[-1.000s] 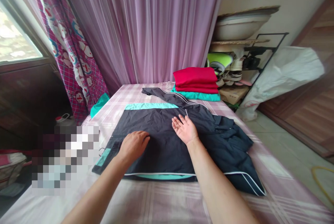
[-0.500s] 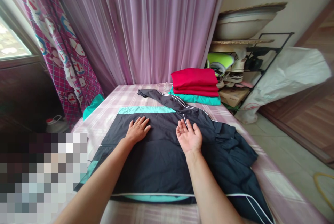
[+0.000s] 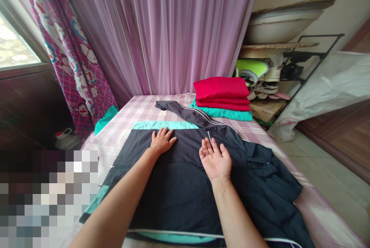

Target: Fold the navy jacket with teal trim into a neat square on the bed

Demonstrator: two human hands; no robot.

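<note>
**Dark jacket (image 3: 179, 186) flat on a pink plaid bedsheet (image 3: 144, 106), mid-frame; left hand (image 3: 162, 142) higher now, just below the teal band (image 3: 164, 125).**

Left hand open, palm down, fingers spread on the matte, lightly creased shell; right hand (image 3: 215, 161) open, palm up, its back on the fabric beside thin white piping (image 3: 209, 139); nothing gripped. A narrow dark sleeve (image 3: 185, 111) stretching toward top centre, rumpled folds (image 3: 268, 178) bunched at right, and a folded red garment (image 3: 221, 89) on a folded teal one (image 3: 222, 113) at the bed's far end, upper right.
</note>
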